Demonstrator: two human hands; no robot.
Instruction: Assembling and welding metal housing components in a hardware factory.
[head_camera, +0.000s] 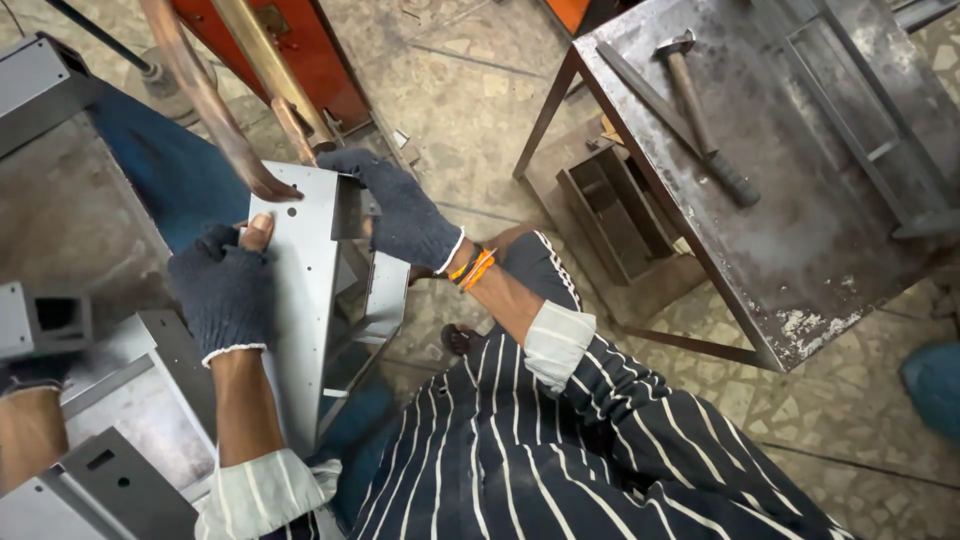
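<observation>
Main risk: the grey sheet-metal bracket (310, 290) sits right under the copper electrode arm (215, 110) of what looks like a spot welder, and the left thumb lies bare on the panel just beside the tip, so it would likely get pinched or burned if the arm closes while the thumb is there. Second risk, as I judge it: the part shifts off position, since it's held only by hand from two sides, with no clamp in view. Sheet edges look raw; the knit gloves give only thin cover. Left hand (222, 290) grips the bracket's left edge, fingers wrapped behind, thumb flat on the face near the punched holes, forearm coming straight up from below. Right hand (405, 215) reaches across from the right, wrist bent, fingers curled over the top flange and closed on it. Bracket is held upright-ish between both hands, above the person's lap, its upper corner touching the electrode tip. More grey folded parts (120, 400) lie at lower left. A hammer (705, 115) lies on the steel counter (800, 260), well apart.
</observation>
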